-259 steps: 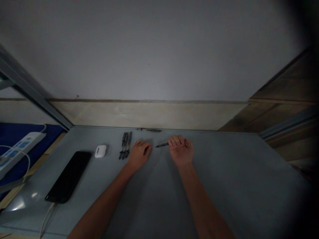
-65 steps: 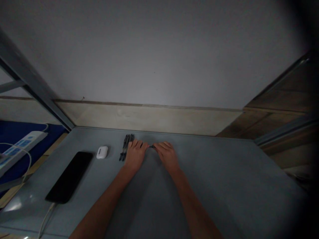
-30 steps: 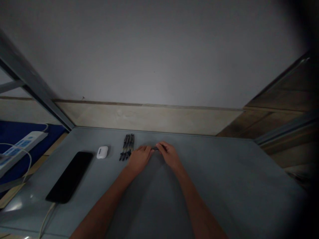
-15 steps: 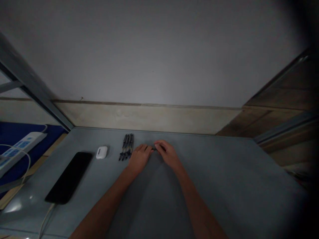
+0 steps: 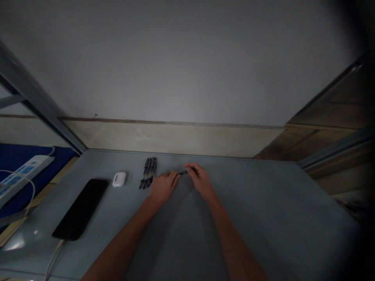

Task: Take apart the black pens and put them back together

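Observation:
Between my two hands a dark pen is held just above the grey table. My left hand is closed around its left end. The fingers of my right hand pinch its right end. Only the short middle stretch of the pen shows; the rest is covered by fingers. Just left of my left hand, several dark pens with clear barrels lie side by side in a row, partly hidden by that hand.
A white earbud case lies left of the pens. Beyond it rests a black phone with a white cable plugged in. A white power strip sits at the far left. The wall rises behind the table.
My right hand has shifted slightly to the right, away from my left hand. More of the pen shows between them. Both hands still hold it.

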Available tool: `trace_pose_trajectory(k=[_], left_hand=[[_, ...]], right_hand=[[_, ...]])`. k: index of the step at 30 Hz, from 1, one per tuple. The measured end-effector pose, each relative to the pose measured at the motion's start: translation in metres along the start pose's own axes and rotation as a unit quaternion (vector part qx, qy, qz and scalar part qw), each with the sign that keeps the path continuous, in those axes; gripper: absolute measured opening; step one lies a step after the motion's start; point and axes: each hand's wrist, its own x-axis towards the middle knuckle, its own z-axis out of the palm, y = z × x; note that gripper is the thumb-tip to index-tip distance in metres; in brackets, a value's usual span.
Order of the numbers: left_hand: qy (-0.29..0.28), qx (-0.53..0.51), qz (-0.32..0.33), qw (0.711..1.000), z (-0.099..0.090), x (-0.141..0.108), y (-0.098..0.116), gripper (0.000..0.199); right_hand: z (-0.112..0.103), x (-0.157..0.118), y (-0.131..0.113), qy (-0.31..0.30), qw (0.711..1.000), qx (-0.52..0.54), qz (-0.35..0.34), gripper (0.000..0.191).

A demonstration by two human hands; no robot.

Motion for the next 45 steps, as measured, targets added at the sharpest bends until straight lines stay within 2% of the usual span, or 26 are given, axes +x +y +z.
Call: trace_pose_trajectory(k=[13,19,22,27,32,35,39,45], left_hand=[[0.032,-0.026,-0.024,0.999,0.002,0.001,-0.003,0.04],[0.054,-0.065,-0.032,0.996,0.005,0.001,-0.005,0.04],[0.081,-0.148,-0.048,0.984,0.005,0.002,-0.004,0.04],[0.13,-0.311,-0.082,0.938,0.004,0.003,-0.003,0.042],[0.141,-0.364,-0.085,0.917,0.002,0.003,-0.002,0.041],[0.137,-0.362,-0.078,0.919,-0.001,0.002,-0.001,0.041],[0.122,-0.327,-0.064,0.935,-0.003,0.001,-0.001,0.042],[0.118,-0.253,-0.071,0.958,0.001,0.002,-0.002,0.046]], right_hand=[[-0.014,0.003,0.009,0.159,0.984,0.07,0.026,0.023],[-0.013,0.003,0.011,0.17,0.981,0.092,0.016,0.021],[-0.014,0.003,0.013,0.191,0.98,0.043,0.018,0.027],[-0.018,0.005,0.019,0.207,0.97,-0.128,0.004,0.028],[-0.02,0.005,0.029,0.224,0.946,-0.233,-0.038,0.021],[-0.021,0.004,0.032,0.22,0.938,-0.265,-0.044,0.016],[-0.022,0.003,0.032,0.207,0.93,-0.299,-0.044,0.011],[-0.02,0.003,0.03,0.22,0.93,-0.292,-0.033,0.026]])
